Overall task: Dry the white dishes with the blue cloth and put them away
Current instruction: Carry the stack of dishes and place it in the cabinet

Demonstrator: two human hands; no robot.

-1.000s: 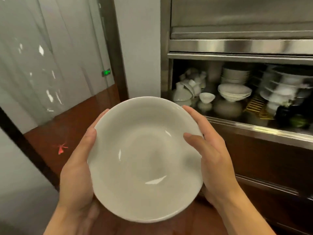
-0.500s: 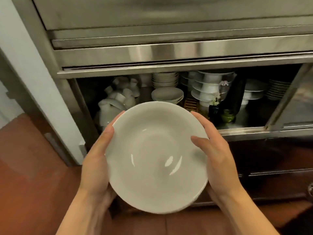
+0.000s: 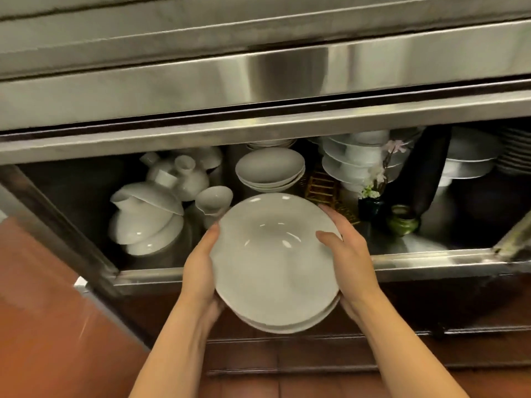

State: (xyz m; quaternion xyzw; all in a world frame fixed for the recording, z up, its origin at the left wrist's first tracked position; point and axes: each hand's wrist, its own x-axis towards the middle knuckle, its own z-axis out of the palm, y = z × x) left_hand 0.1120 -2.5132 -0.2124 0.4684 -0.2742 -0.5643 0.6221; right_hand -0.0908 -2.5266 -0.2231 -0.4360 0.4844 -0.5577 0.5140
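Glazed white bowls (image 3: 275,262) (two stacked, apparently), rigid, slick, breakable, judged weighty, held before the cabinet shelf (image 3: 416,259); left hand (image 3: 201,271) and right hand (image 3: 349,262) clasp opposite rims, correctly.

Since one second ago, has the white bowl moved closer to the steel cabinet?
Yes. The white bowl, held by both hands, has moved toward the steel cabinet; its far rim now overlaps the open shelf.
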